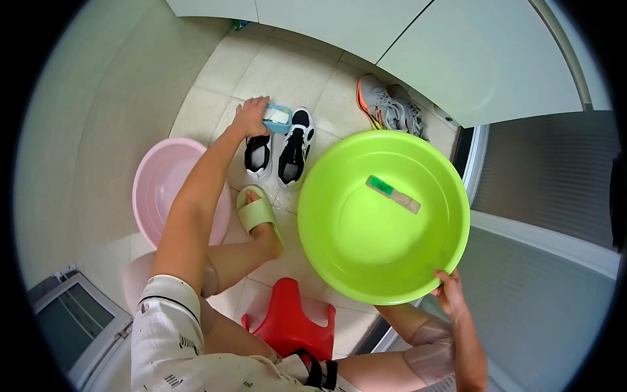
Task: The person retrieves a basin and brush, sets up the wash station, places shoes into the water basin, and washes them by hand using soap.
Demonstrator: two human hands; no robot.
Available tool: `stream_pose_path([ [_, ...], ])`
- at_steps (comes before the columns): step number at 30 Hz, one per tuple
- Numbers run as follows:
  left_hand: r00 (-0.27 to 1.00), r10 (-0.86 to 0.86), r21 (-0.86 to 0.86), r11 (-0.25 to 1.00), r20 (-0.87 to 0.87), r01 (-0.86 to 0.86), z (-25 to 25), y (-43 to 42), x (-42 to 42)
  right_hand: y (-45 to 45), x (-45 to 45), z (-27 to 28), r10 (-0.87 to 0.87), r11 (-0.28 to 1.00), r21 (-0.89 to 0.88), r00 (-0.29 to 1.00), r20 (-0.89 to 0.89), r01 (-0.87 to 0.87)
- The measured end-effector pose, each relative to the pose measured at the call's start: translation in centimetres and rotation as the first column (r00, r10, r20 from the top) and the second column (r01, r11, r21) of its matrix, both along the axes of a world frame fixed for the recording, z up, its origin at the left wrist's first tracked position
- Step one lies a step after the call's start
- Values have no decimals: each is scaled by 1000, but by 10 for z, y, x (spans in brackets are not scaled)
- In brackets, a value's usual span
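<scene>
My left hand (251,117) has its fingers on the left side of a small blue soap dish (279,127) with a white bar (275,115) in it. Just below are two black-and-white shoes, the left one (258,157) partly under my hand and the right one (296,149) beside it. My right hand (450,292) grips the lower right rim of a large green basin (353,235). Inside the basin lies a brush (393,194) with green bristles and a light handle.
A pink basin (153,186) stands at the left, partly behind my left arm. Grey sneakers (390,108) rest by the white cabinet (483,59). A red stool (290,323) is between my legs. My slippered foot (260,214) is below the shoes.
</scene>
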State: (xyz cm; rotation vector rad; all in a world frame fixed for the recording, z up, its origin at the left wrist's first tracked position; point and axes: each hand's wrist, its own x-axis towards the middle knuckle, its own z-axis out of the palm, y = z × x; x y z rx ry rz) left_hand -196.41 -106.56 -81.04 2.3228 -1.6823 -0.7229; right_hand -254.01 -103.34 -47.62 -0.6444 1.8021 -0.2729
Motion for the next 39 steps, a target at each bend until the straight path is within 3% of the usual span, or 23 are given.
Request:
stream_pose_path([
  [2, 988, -67, 155, 984, -138, 88, -4, -13, 9, -2, 14, -1, -17, 1000, -1, 1000, -1, 17],
  [6, 982, -135, 217, 963, -133, 162, -14, -24, 13, 12, 6, -52, 5, 998, 67, 983, 182, -17],
  [8, 990, -129, 185, 973, -58, 137, -1, -26, 12, 29, 29, -87, -75, 997, 29, 990, 121, 72],
  [11, 997, -75, 95, 993, 14, 74, 19, -26, 20, 33, 27, -124, 27, 1000, -8, 999, 33, -27],
  [15, 996, 89, -116, 989, -8, -89, 12, -27, 48, 41, 31, -159, 152, 933, -290, 963, -225, -215],
  [16, 990, 138, -124, 983, -13, -139, 10, -24, 54, 39, 46, -154, 245, 835, -326, 830, -501, -443],
  [18, 972, 236, -152, 960, -15, -235, 8, -23, 68, 33, 85, -154, 227, 538, -193, 362, -904, -820],
  [21, 900, 435, -170, 885, -27, -433, -20, -15, 84, 15, 187, -164, 441, 444, -319, 514, -735, -837],
  [22, 870, 491, -164, 856, -39, -490, -35, -9, 87, 15, 220, -178, 550, 450, -381, 586, -594, -808],
  [24, 835, 549, -183, 824, 25, -536, -59, 2, 89, 18, 283, -216, 663, 593, -433, 717, -216, -679],
  [26, 838, 544, -199, 828, 50, -525, -78, 14, 92, 21, 340, -240, 665, 617, -441, 732, -151, -652],
  [29, 814, 573, -157, 817, 98, -555, -105, 14, 87, 31, 388, -261, 567, 631, -419, 757, -326, -653],
  [32, 822, 567, -14, 824, 58, -567, -127, 15, 91, 26, 396, -255, 549, 683, -378, 780, -299, -625],
  [34, 835, 548, -4, 836, 54, -548, -124, 10, 91, 27, 394, -258, 547, 633, -441, 771, -327, -636],
  [36, 831, 545, -86, 838, 112, -538, -118, 12, 83, 26, 389, -257, 562, 589, -478, 755, -338, -652],
  [38, 833, 535, -305, 824, 141, -478, -111, 14, 69, 26, 383, -252, 547, 681, -450, 810, -213, -578],
  [39, 853, 522, -245, 827, 2, -506, -73, 17, 48, 27, 380, -249, 532, 723, -433, 834, -148, -538],
])
